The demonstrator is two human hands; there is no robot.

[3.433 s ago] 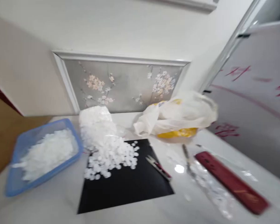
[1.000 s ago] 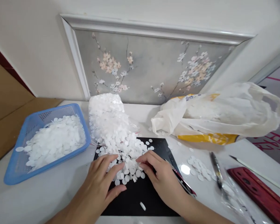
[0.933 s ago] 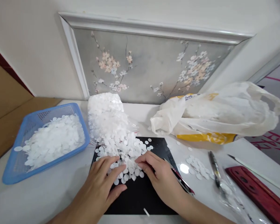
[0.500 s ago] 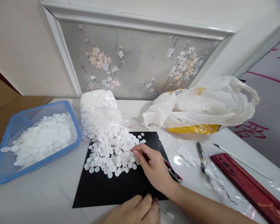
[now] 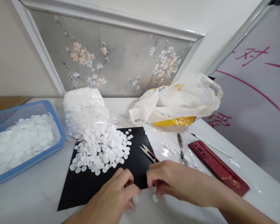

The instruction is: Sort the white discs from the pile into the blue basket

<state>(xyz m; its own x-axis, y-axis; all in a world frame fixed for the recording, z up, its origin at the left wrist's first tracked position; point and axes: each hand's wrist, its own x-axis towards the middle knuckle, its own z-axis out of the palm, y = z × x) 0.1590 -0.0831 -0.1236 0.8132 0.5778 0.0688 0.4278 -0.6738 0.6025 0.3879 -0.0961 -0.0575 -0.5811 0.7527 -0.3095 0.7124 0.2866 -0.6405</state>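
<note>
Left hand: the left hand (image 5: 116, 194) is curling at the near edge of the black sheet (image 5: 100, 183); its grip is pinching closed on a single white disc (image 5: 135, 198) at the fingertips, low against the table (image 5: 32, 193), so the small piece is not slipping away.
Right hand: the right hand (image 5: 175, 182) is meeting it from the other side, fingers bending in just over a second white disc (image 5: 155, 198); whether that grip is actually holding anything I cannot tell.
Black sheet: it is lying flat under the work, making the white pieces stand out.
Thread snips (image 5: 149, 153): they are resting on the sheet just beyond the right hand, within easy reach.
Disc heap (image 5: 100, 149): it is spilling from a clear bag (image 5: 84, 105) onto the sheet's far half.
Blue basket (image 5: 25, 137): it is sitting at the left, holding more discs apart from the heap.
Far right: a red case (image 5: 218, 166), a pen (image 5: 180, 146) and a white plastic bag (image 5: 177, 102) are lying clear of the hands.
</note>
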